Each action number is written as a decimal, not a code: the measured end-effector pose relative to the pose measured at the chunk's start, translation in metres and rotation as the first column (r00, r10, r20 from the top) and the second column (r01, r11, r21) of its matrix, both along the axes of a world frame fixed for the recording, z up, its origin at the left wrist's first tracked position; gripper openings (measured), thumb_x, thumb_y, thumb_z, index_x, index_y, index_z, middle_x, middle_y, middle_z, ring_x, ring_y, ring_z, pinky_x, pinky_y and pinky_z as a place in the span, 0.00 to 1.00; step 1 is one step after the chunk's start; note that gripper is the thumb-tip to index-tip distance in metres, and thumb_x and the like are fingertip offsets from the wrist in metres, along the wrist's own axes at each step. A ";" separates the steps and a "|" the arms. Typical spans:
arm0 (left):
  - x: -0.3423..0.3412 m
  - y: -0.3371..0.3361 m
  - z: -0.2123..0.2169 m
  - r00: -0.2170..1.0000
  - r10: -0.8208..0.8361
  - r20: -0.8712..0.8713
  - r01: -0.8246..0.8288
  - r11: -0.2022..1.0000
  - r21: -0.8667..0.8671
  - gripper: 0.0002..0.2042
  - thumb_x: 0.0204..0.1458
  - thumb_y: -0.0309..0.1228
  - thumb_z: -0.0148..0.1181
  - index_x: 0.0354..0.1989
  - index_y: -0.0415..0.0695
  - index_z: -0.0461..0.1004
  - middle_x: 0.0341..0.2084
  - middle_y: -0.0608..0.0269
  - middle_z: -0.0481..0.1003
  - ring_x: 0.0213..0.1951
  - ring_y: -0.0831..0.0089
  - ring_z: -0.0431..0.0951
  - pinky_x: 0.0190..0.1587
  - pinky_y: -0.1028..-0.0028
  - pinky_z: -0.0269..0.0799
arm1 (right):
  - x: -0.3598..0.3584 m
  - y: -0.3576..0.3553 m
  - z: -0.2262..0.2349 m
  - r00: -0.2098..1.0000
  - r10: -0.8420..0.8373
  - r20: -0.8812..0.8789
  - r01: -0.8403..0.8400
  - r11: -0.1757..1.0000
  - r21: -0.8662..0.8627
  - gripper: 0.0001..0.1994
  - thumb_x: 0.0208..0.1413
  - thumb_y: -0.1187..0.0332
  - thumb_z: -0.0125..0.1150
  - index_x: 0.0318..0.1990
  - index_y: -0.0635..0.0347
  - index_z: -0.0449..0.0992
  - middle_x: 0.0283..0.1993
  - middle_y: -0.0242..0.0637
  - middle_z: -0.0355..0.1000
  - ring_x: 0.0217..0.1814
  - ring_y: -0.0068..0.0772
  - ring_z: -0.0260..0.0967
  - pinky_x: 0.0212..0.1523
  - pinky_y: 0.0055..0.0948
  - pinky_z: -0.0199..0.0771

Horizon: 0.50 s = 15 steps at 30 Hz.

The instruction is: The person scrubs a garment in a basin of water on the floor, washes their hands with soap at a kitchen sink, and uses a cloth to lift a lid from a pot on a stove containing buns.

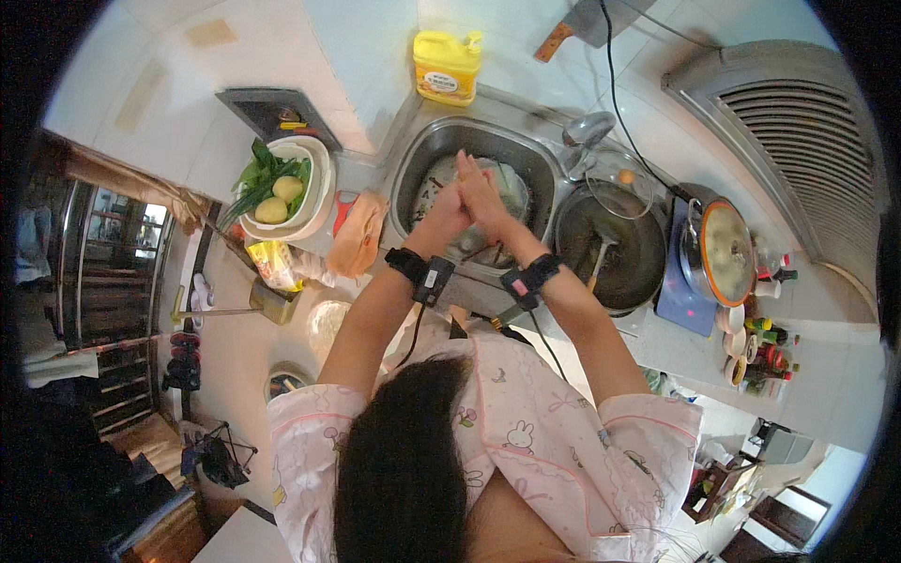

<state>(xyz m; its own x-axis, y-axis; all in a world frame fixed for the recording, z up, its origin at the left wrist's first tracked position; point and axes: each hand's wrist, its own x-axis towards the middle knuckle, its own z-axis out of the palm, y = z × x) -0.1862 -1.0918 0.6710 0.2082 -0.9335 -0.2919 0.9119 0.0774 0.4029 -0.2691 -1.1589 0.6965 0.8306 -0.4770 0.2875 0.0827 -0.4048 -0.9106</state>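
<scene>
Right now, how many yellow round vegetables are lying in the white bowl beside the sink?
2. Both lie in the white bowl left of the sink: one potato behind, another potato in front. The greens may hide more.

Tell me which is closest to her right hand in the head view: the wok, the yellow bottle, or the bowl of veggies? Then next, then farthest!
From the right hand, held against the left hand over the sink:
1. Wok, just to the right of the sink.
2. Yellow bottle, behind the sink on the counter.
3. Bowl of veggies, far off to the left.
</scene>
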 end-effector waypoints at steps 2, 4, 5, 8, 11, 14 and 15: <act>-0.004 0.001 0.002 0.999 -0.042 -0.008 0.042 0.999 -0.008 0.13 0.53 0.34 0.40 0.42 0.38 0.61 0.37 0.59 0.66 0.40 0.70 0.66 0.43 0.73 0.63 | -0.005 0.010 0.000 0.977 -0.039 -0.212 -0.043 0.927 -0.371 0.26 0.55 0.59 0.30 0.59 0.61 0.41 0.63 0.39 0.35 0.65 0.37 0.28 0.60 0.40 0.28; -0.010 0.012 0.026 0.999 0.005 -0.050 -0.009 0.996 -0.085 0.12 0.51 0.31 0.43 0.43 0.39 0.61 0.38 0.60 0.66 0.40 0.72 0.66 0.43 0.73 0.63 | -0.013 0.008 0.007 0.962 -0.038 -0.269 -0.100 0.871 -0.482 0.25 0.55 0.61 0.29 0.59 0.61 0.40 0.63 0.39 0.35 0.65 0.38 0.29 0.60 0.42 0.28; -0.006 0.003 0.007 0.999 -0.007 -0.050 0.003 0.996 -0.086 0.12 0.51 0.31 0.43 0.43 0.39 0.61 0.38 0.60 0.66 0.40 0.72 0.66 0.43 0.73 0.63 | -0.017 0.006 0.011 0.944 -0.034 -0.327 -0.171 0.798 -0.578 0.24 0.55 0.63 0.28 0.59 0.61 0.40 0.63 0.39 0.35 0.65 0.39 0.30 0.59 0.43 0.27; 0.003 0.004 -0.024 0.923 -0.018 0.385 0.068 0.991 -0.117 0.14 0.49 0.31 0.45 0.43 0.39 0.61 0.38 0.60 0.65 0.39 0.75 0.66 0.41 0.75 0.63 | -0.023 0.002 0.021 0.905 0.039 -0.424 -0.351 0.634 -0.689 0.23 0.55 0.65 0.28 0.58 0.62 0.41 0.63 0.39 0.35 0.65 0.37 0.32 0.60 0.44 0.27; -0.017 0.015 0.012 0.681 0.120 0.723 0.071 0.971 -0.229 0.15 0.46 0.32 0.49 0.41 0.38 0.62 0.36 0.61 0.66 0.38 0.77 0.66 0.39 0.78 0.63 | -0.048 -0.015 0.031 0.858 -0.043 -0.511 -0.467 0.347 -0.813 0.23 0.55 0.65 0.30 0.59 0.59 0.41 0.62 0.40 0.37 0.65 0.37 0.33 0.60 0.44 0.27; -0.005 0.019 0.000 0.624 -0.098 0.775 0.381 0.904 -0.192 0.14 0.46 0.25 0.50 0.43 0.40 0.62 0.39 0.66 0.66 0.40 0.77 0.66 0.43 0.79 0.63 | -0.060 -0.026 0.020 0.898 -0.021 -0.439 -0.394 0.404 -0.826 0.20 0.49 0.65 0.42 0.51 0.60 0.57 0.60 0.41 0.45 0.62 0.40 0.41 0.57 0.44 0.39; -0.014 0.018 0.022 0.493 -0.112 0.863 0.368 0.926 -0.090 0.14 0.47 0.30 0.48 0.41 0.39 0.63 0.36 0.63 0.67 0.39 0.74 0.66 0.42 0.76 0.62 | -0.069 -0.033 0.014 0.906 -0.034 -0.421 -0.366 0.434 -0.823 0.19 0.48 0.65 0.46 0.48 0.60 0.62 0.59 0.41 0.48 0.61 0.41 0.43 0.56 0.44 0.43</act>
<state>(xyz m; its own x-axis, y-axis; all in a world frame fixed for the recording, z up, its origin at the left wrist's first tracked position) -0.2003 -1.0738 0.6928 -0.0104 -0.9929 0.1184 0.1604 0.1152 0.9803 -0.3376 -1.1916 0.7108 0.9881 0.0238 0.1522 0.0316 -0.9983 -0.0487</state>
